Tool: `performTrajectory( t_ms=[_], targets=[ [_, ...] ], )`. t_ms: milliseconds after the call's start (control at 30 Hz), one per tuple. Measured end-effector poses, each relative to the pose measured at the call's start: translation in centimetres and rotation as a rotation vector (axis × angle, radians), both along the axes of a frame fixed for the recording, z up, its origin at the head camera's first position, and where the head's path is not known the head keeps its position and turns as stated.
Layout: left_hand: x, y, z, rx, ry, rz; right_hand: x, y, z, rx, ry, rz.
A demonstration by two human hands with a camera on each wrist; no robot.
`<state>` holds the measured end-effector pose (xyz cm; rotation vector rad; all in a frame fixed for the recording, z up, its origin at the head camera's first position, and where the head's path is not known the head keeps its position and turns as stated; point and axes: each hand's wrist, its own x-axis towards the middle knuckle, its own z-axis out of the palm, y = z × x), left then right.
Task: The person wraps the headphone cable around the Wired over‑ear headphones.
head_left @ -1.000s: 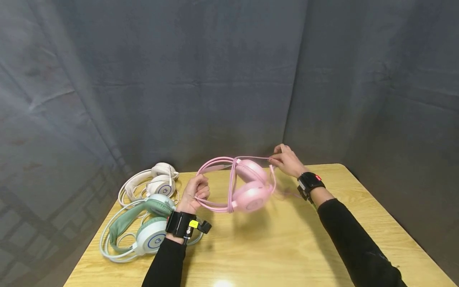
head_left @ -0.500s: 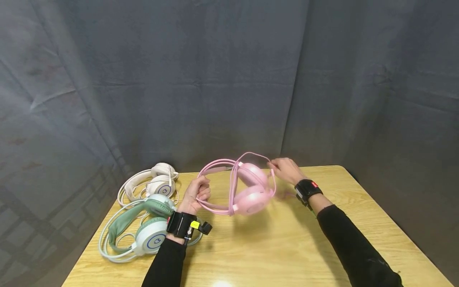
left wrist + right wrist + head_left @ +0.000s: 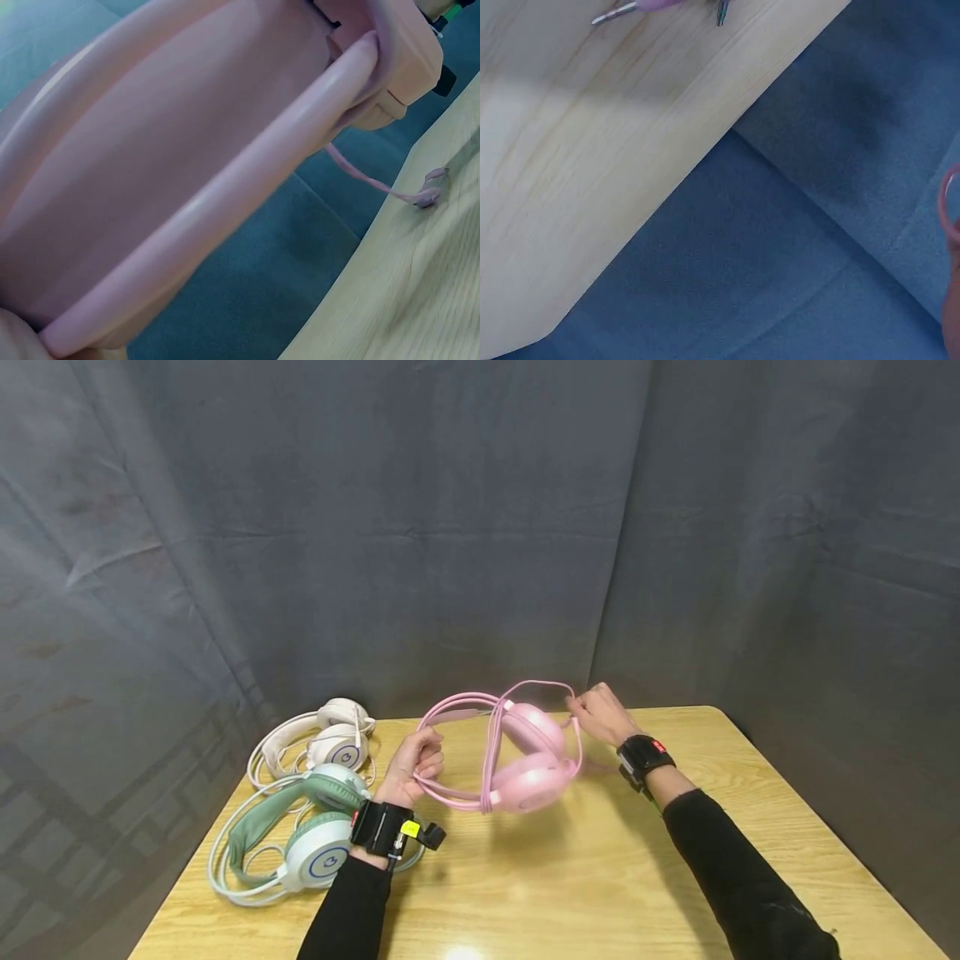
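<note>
- Grey cloth [image 3: 450,527] hung behind a wooden table [image 3: 600,877] on every visible side.
- Pink headset [image 3: 517,752] was held above the table's middle, clear of the wood.
- Its long axis ran left to right: the headband arc pointed left, the two earcups sat at the right end, one stacked above the other.
- Left hand [image 3: 411,768] gripped the headband's left end, fingers curled round the band.
- Right hand [image 3: 597,714] pinched the pink cord [image 3: 536,685] just beside the upper earcup; the cord looped over the cups.
- Left wrist view showed the band close up, and a cord end [image 3: 427,196] lying on the table.
- Green headset [image 3: 300,827] lay at the table's left edge, near the left wrist.
- White headset [image 3: 322,739] lay just behind it.
</note>
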<state>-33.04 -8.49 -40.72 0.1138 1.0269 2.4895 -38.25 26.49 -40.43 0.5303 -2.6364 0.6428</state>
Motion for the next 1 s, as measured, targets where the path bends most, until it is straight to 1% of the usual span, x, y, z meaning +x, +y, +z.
performTrajectory(
  t_ms=[100,200,267,333,400,500,600,667,767,833,900,1000],
  targets=[
    [-0.1,0.0,0.0,-0.004,0.006,-0.001,0.2,-0.2,0.2,-0.080,-0.039,0.008],
    [-0.1,-0.1,0.0,-0.014,0.025,-0.002,0.3,-0.4,0.3,-0.146,-0.010,0.015],
    [-0.1,-0.1,0.0,-0.017,0.038,-0.004,0.1,-0.5,0.3,-0.141,0.018,0.022],
    [-0.2,-0.1,0.0,-0.019,0.045,-0.006,-0.1,-0.5,0.2,-0.109,0.012,0.019],
    [-0.1,-0.2,0.0,-0.022,0.049,-0.008,-0.3,-0.5,0.1,-0.044,-0.026,0.032],
    [-0.1,-0.2,0.0,-0.014,0.038,-0.017,-0.5,-0.5,0.1,-0.005,-0.106,0.044],
    [-0.1,-0.2,0.0,-0.004,0.028,-0.037,-0.6,-0.5,0.1,-0.035,-0.151,0.035],
    [-0.1,-0.2,0.0,0.011,0.023,-0.052,-0.8,-0.5,0.1,-0.072,-0.186,-0.006],
    [-0.2,-0.3,0.0,0.028,0.020,-0.058,-0.9,-0.4,0.2,-0.093,-0.221,-0.063],
    [-0.2,-0.4,0.0,0.036,0.017,-0.057,-0.8,-0.4,0.2,-0.099,-0.250,-0.077],
    [-0.2,-0.5,-0.1,0.041,0.019,-0.061,-0.6,-0.2,0.2,-0.097,-0.240,-0.073],
    [-0.2,-0.6,-0.1,0.048,0.033,-0.076,-0.3,0.0,0.1,-0.128,-0.211,-0.045]
  ],
)
